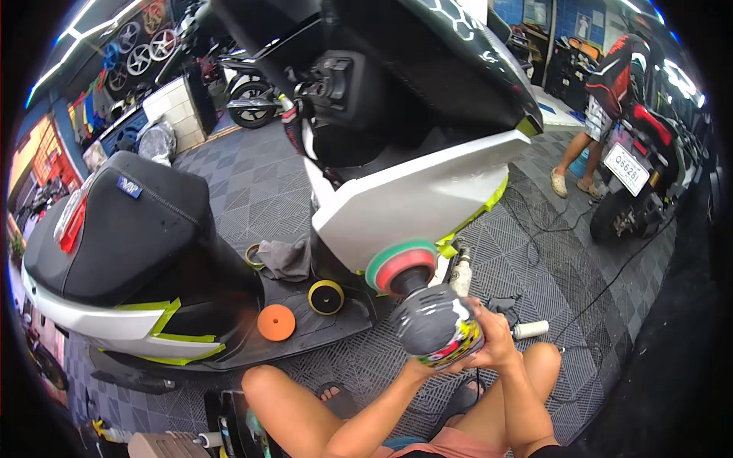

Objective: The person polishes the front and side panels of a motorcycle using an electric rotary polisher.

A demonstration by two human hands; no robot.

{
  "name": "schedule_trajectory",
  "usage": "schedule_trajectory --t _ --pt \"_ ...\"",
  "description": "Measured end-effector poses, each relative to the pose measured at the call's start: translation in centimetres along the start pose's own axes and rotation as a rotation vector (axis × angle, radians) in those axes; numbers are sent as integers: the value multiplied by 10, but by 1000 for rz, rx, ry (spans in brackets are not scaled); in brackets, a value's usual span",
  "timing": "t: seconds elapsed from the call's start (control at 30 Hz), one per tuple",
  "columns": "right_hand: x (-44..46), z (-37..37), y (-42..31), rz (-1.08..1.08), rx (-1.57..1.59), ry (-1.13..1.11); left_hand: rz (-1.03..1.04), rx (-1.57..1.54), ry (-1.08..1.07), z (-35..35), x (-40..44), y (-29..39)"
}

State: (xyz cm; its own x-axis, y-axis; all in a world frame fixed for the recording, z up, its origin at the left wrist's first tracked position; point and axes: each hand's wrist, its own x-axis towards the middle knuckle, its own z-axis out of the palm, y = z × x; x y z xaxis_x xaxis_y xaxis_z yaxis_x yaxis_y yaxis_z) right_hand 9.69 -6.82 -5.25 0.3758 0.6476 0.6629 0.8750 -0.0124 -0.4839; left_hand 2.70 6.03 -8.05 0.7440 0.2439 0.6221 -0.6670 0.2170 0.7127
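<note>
Both my hands are on a polisher (pixel 437 324) with a grey body and colourful stickers. My right hand (pixel 495 336) is closed round its right side. My left hand (pixel 418 371) grips it from below, its fingers mostly hidden behind the body. The round red and green foam pad (pixel 391 267) at the polisher's head lies against the lower edge of a scooter's white front side panel (pixel 405 195); the pad looks blurred. Yellow-green masking tape (pixel 489 200) lines the panel's edge. On the footboard are an orange foam pad (pixel 276 323), a yellow-rimmed black disc (pixel 326 298) and a grey cloth (pixel 286 259).
The scooter's black seat (pixel 145 221) rises at left. Beside the panel stands a second, pale power tool (pixel 461 272). A white cylinder (pixel 531 330) and loose cables (pixel 603 290) lie on the tiled floor. At right, a person (pixel 592 137) stands by a parked motorcycle (pixel 649 175).
</note>
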Motion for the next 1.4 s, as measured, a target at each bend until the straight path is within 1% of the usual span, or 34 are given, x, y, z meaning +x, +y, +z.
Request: schedule_trajectory --t 0.03,0.1,0.13,0.17,0.2,0.23,0.27,0.3,0.37,0.4,0.47,0.53,0.57,0.63,0.67,0.7,0.73,0.77,0.8,0.87,0.9,0.97,1.0,1.07,1.1,1.13,1.2,1.23,1.3,1.33,1.37,1.4 --pt "-3 1 9 -22 49 85 -16 87 -12 -2 -1 -6" --pt "-12 0 25 31 153 21 -6 321 -62 -8 -2 -11" --pt "-10 6 21 133 294 67 -13 353 -34 -7 -1 0" --pt "-7 8 19 79 297 29 -22 385 -6 -6 0 10" --pt "-2 8 19 25 299 -8 -38 353 -19 -9 -3 15" --pt "8 7 15 -30 299 -44 -45 220 4 -6 1 21" --pt "17 4 3 -81 271 -22 -50 87 27 -2 6 27" --pt "17 5 1 -71 247 -65 -36 141 77 0 5 27" --pt "20 3 5 -46 270 -120 87 207 119 3 3 15" --pt "18 4 7 -34 323 -61 79 314 68 1 7 16" --pt "13 8 14 -13 423 47 -63 355 48 6 5 22" --pt "7 11 24 -32 446 97 -138 362 123 17 9 26" --pt "4 15 21 97 612 139 -134 426 120 21 18 29" --pt "3 20 9 334 971 295 -119 558 108 35 46 46" --pt "3 22 9 457 1083 333 -149 607 70 40 55 53" --pt "2 25 10 582 1192 370 -162 587 88 40 56 52" --pt "0 32 13 398 1113 443 -174 566 104 41 54 50" --pt "-2 26 18 266 905 320 -188 544 118 41 50 48" --pt "-2 18 23 141 694 199 -213 451 161 40 38 46" --pt "5 10 17 125 615 53 -128 395 222 34 17 40" --pt "5 9 20 110 608 35 -84 374 244 33 14 40" --pt "5 12 24 75 606 -13 -178 384 267 34 15 42" --pt "10 9 19 82 693 76 -221 390 290 35 17 44" --pt "2 21 7 286 882 289 -248 525 163 38 39 54" --pt "-1 25 6 365 874 333 -262 593 104 38 49 59" --pt "-3 29 6 445 869 377 -271 591 90 38 53 61" --pt "-1 29 11 290 819 246 -112 557 88 25 40 58" --pt "1 30 11 214 719 186 -34 535 78 15 30 50" --pt "9 30 6 98 530 95 -285 56 202 -4 -2 37" --pt "15 31 -2 61 438 53 -31 55 39 -22 7 26" --pt "17 32 -8 22 346 10 5 65 21 -27 4 26" --pt "14 41 -7 7 330 48 40 74 4 -30 3 29"
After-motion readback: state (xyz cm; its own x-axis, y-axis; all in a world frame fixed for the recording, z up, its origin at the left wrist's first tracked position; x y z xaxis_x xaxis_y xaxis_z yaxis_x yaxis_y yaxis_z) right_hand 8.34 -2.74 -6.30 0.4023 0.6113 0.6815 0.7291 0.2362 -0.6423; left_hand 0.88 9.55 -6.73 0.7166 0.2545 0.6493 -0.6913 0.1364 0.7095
